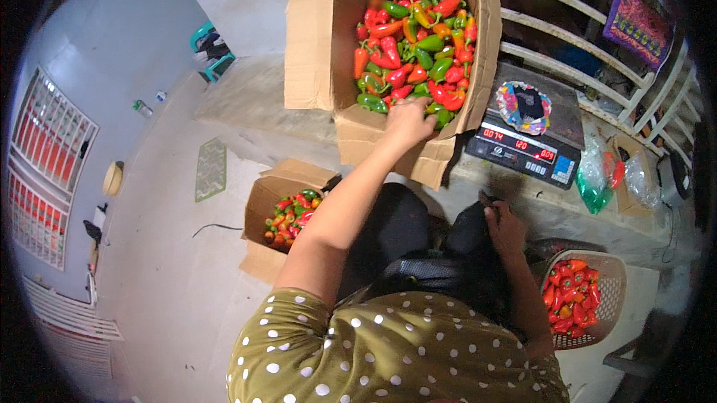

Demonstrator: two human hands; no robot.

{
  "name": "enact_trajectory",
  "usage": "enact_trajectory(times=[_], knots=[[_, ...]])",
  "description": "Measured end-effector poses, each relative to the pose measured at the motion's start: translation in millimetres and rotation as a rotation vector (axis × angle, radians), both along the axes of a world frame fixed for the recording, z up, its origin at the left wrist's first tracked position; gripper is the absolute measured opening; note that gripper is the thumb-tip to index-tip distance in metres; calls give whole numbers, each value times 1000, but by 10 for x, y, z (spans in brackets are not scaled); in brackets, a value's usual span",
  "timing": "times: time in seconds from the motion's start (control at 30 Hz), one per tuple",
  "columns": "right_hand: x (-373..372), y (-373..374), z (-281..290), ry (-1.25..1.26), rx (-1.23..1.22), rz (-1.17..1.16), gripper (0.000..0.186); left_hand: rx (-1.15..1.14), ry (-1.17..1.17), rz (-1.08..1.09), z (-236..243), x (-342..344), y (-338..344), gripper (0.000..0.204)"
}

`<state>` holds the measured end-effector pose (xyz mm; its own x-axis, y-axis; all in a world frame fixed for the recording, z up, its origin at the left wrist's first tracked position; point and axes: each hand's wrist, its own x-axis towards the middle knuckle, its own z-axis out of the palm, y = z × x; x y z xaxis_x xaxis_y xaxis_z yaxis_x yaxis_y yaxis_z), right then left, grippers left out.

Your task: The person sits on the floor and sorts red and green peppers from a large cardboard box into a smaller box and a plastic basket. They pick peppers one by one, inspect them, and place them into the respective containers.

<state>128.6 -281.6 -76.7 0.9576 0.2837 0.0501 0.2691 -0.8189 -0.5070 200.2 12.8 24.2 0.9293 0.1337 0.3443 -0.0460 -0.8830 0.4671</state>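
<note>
My left hand (411, 121) reaches over the near side of a large open cardboard box (312, 44). Its fingers are bent down among red, green and orange peppers (418, 56); whatever lies under the fingertips is hidden. By my right knee is my right hand (506, 227), with curled fingers around or against something small and dark. That dark thing blends into my black trousers, so I cannot make out its kind. To the right of the box stands a digital scale (519, 150) with a lit red display. A round colourful cloth piece with a dark centre (524, 108) lies on its platform.
A smaller cardboard box of mixed peppers (258, 205) sits on the floor at left. At lower right is a plastic basket (612, 291) holding red peppers. Plastic bags (594, 171) lie beside the scale. White railings (560, 22) run behind it. A green mat (210, 170) lies farther left.
</note>
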Motion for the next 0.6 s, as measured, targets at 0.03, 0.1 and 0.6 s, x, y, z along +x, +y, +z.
enact_trajectory(times=[0.03,0.1,0.6], knots=[[15,-8,-31,-4,-24,-7,43,-25,126,30,-16,215,-79,38],[16,-20,-23,-19,-24,-2,43,-70,376,82,-83,551,-178,37],[-135,416,441,-16,532,248,35,-1959,441,-786,-9,-1063,-38,53]])
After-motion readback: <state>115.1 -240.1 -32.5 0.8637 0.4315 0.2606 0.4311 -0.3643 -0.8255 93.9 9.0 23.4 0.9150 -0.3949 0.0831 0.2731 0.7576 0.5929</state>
